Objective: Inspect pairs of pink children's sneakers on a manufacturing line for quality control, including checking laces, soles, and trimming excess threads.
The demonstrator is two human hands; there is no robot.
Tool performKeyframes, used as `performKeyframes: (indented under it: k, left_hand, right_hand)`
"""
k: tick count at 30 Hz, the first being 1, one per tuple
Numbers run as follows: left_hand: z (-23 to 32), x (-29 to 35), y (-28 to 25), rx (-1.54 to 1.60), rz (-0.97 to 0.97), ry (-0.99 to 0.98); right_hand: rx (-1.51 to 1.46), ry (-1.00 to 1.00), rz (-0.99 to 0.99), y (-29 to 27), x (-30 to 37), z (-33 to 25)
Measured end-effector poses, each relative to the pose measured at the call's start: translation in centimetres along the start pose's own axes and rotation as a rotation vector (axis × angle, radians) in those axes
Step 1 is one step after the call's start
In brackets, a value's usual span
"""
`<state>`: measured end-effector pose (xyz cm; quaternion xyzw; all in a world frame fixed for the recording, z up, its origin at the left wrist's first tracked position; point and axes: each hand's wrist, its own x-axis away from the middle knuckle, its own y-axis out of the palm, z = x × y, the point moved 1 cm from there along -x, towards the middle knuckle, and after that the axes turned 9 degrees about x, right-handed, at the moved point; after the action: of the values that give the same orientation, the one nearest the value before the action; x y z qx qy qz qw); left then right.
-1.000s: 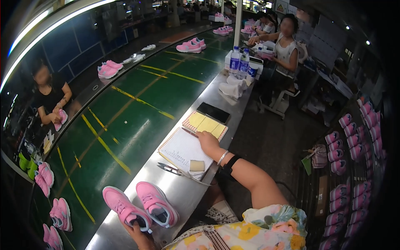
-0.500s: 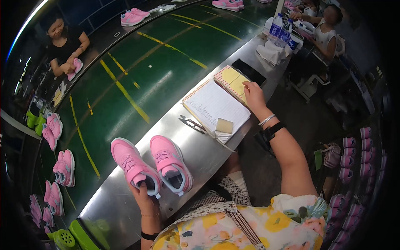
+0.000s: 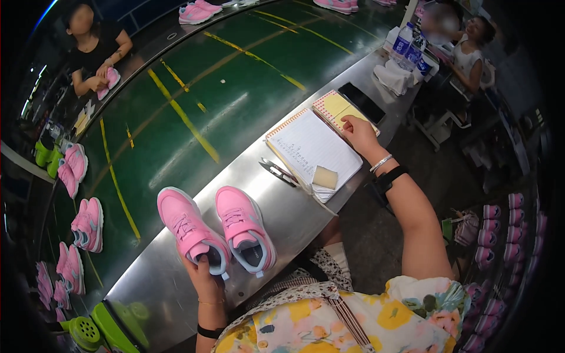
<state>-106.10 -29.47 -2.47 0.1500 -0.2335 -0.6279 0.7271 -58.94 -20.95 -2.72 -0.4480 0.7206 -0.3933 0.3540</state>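
Two pink sneakers with pale blue linings stand side by side on the metal ledge. My left hand (image 3: 204, 277) grips the left sneaker (image 3: 182, 223) at its heel, thumb inside the opening. The right sneaker (image 3: 236, 217) stands beside it, free of my hands. Over the lower part of a small dotted notebook (image 3: 332, 108) with a yellow page, my right hand (image 3: 362, 136) has its fingers curled together; whatever they pinch is hidden. Nearer me lies an open spiral notebook (image 3: 312, 141) with handwriting, a beige block (image 3: 325, 177) on its corner.
Thread snips (image 3: 278, 172) lie left of the notebook, a black phone (image 3: 361, 102) beyond it. Bottles (image 3: 404, 42) and white cloth (image 3: 393, 79) stand farther along. Beyond the ledge runs a green belt (image 3: 194, 159). A co-worker (image 3: 97, 53) handles a pink shoe; racked shoes (image 3: 487, 238) stand right.
The view has shifted slightly, moving the ledge and notebooks right in the picture. My left hand keeps its hold on the sneaker; my right hand stays at the small notebook.
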Motion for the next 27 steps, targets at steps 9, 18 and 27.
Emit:
performKeyframes:
  k: [9, 18, 27]
  left_hand:
    - [-0.1, -0.1, -0.5, 0.001, -0.007, 0.022]
    - [0.1, 0.4, -0.7, 0.124, -0.076, -0.018]
    - [0.4, 0.2, 0.1, 0.059, -0.054, -0.029]
  right_hand:
    - [0.141, 0.110, 0.117, 0.2, 0.2, -1.2]
    - [0.210, 0.148, 0.142, 1.3, 1.0, -2.0]
    - [0.210, 0.160, 0.133, 0.5, -0.1, -1.5]
